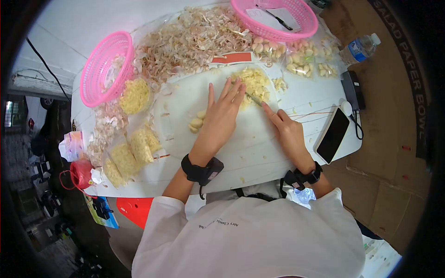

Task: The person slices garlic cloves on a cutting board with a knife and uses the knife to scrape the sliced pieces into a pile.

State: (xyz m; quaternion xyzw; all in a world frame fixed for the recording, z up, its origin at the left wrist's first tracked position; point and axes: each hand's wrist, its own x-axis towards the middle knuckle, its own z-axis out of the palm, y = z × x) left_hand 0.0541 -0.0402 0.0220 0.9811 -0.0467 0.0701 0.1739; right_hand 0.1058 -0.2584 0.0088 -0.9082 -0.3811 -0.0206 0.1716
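My right hand [288,134] is closed round the handle of a knife [253,98], whose blade points up and left over a pale cutting board [181,102]. Beside the blade, my left hand [222,113] lies over the board with its fingers spread, the fingertips near the knife's tip; the fingertips partly hide what is under them. Chopped garlic [255,83] is heaped just beyond the knife. A few whole peeled cloves [197,123] rest left of my left wrist. Small chopped bits [279,84] lie off the board's right edge.
Garlic skins [194,39] pile up behind the board. Pink baskets [106,69] stand at left and back. Bags of chopped garlic [124,158] lie at left, bagged cloves [301,62] at back right. A phone [333,134] and a bottle [360,48] are at right.
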